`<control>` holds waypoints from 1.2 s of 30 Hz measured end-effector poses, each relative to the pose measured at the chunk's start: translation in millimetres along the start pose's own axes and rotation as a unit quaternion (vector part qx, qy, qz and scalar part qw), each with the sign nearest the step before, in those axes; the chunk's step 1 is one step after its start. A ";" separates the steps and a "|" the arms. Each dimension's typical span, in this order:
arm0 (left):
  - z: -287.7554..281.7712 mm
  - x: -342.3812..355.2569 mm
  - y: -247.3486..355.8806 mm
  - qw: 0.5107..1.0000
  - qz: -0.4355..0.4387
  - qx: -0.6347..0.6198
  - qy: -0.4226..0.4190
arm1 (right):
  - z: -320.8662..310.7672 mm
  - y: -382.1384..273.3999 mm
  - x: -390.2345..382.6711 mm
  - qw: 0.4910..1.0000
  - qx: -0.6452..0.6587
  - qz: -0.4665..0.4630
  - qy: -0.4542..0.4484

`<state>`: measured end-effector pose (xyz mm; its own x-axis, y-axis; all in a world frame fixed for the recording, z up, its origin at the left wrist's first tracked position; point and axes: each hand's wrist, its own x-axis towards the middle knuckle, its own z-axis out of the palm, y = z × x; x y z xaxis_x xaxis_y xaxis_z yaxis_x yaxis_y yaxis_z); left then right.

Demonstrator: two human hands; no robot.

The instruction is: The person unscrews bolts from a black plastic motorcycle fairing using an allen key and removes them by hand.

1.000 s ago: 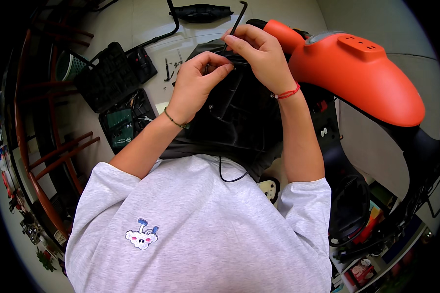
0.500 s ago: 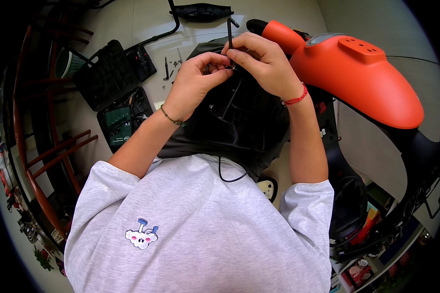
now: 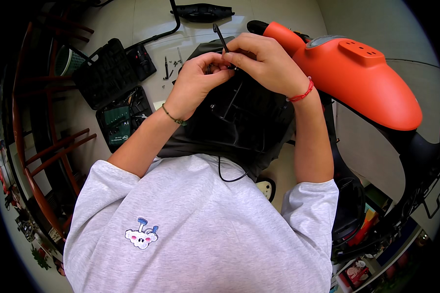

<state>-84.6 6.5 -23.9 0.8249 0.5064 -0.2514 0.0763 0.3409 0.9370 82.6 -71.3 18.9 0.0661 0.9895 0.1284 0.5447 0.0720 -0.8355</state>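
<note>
A black L-shaped hex key (image 3: 221, 37) rises from the fingers of my right hand (image 3: 264, 61), which is closed around it. Its short bent end points up, and its lower end is hidden by my fingertips. Beside it, my left hand (image 3: 198, 75) is pinched at the edge of a glossy black plastic part (image 3: 242, 115) lying across my lap. A small dark piece shows between the left thumb and fingers, too covered to name. Both sets of fingertips nearly meet over the part's far edge. A thin black cable (image 3: 221, 171) hangs toward my shirt.
On the left floor lies an unfolded black tool case (image 3: 105, 73) with a green insert (image 3: 117, 122). Loose screws and a screwdriver (image 3: 166, 67) lie nearby. An orange scooter-like body (image 3: 357, 83) stands close on the right. Brown wooden chair frames (image 3: 39, 195) line the left side.
The hex key has swung, its top end now leaning left instead of standing upright. My right wrist and forearm have shifted slightly to the right. The left hand has barely moved.
</note>
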 end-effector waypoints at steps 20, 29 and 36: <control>-2.6 0.8 -5.9 1.000 -0.003 -0.019 0.003 | -7.9 -18.2 13.4 0.989 -0.124 0.007 -0.076; -2.7 -9.1 -3.4 0.967 0.057 -0.246 0.040 | -5.1 -11.7 8.1 0.994 -0.097 0.034 -0.046; 4.3 1.1 4.6 0.969 0.107 -0.171 0.140 | 0.0 -10.7 4.3 0.994 -0.101 0.029 -0.029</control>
<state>-80.9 5.2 -18.7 0.6130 0.7733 -0.1618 -0.3092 0.4233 0.8516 77.1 -67.8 28.4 0.0565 0.9973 0.0471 0.6988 -0.0058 -0.7152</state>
